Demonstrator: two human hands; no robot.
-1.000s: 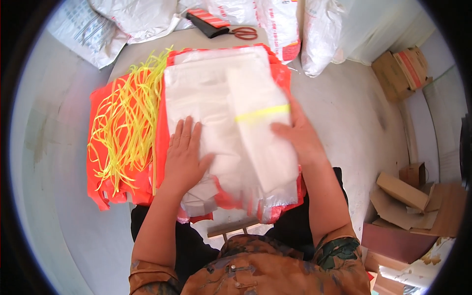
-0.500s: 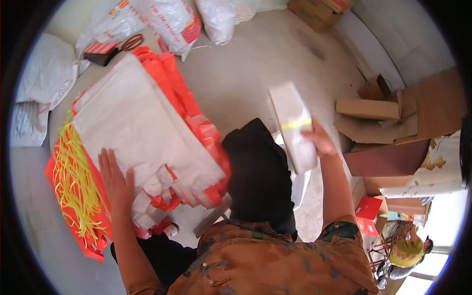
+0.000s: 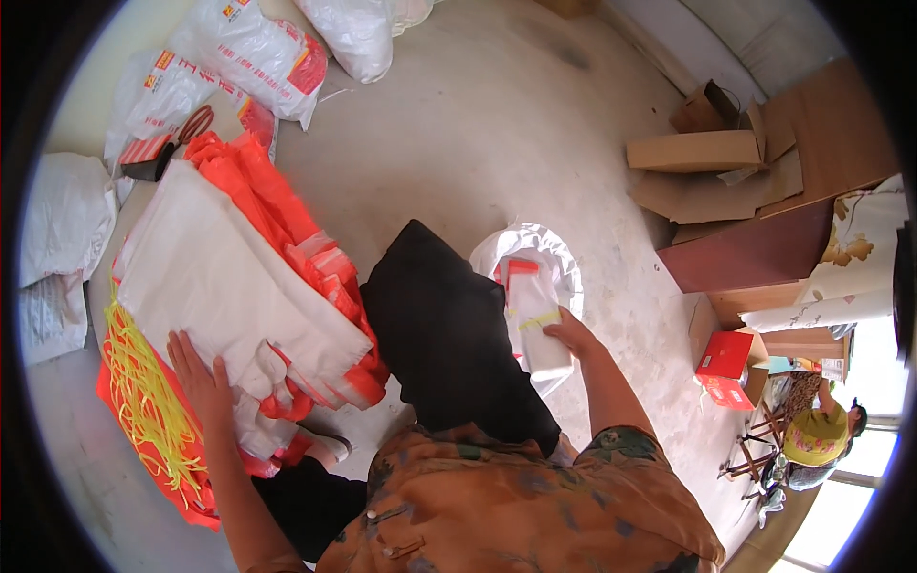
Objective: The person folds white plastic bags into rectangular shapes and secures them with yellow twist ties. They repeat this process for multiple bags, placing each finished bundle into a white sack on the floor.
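1. Two hands are seen, with one thing grasped between them.
2. By the right hand (image 3: 571,333), one folded white bundle (image 3: 547,349) is grasped at its side, the grip closed on it.
3. One yellow band (image 3: 540,322) is wrapped around the bundle, which is held at the mouth of one round bin (image 3: 566,250) with a white lining.
4. At least one red-and-white piece (image 3: 521,268) is seen inside the bin, next to the bundle.
5. The left hand (image 3: 203,382) is laid flat on one pile of white bags (image 3: 234,277), its grip released; the bags cannot be counted.
6. Red bags (image 3: 256,191) are layered under the white ones, their number hidden.
7. One heap of yellow strips (image 3: 143,392), too tangled to be counted, is spread left of the pile.
8. One pair of scissors (image 3: 196,124) is placed beyond the pile.
9. At least four white sacks (image 3: 253,57) are gathered behind.
10. One other person (image 3: 817,435) is seen far right.
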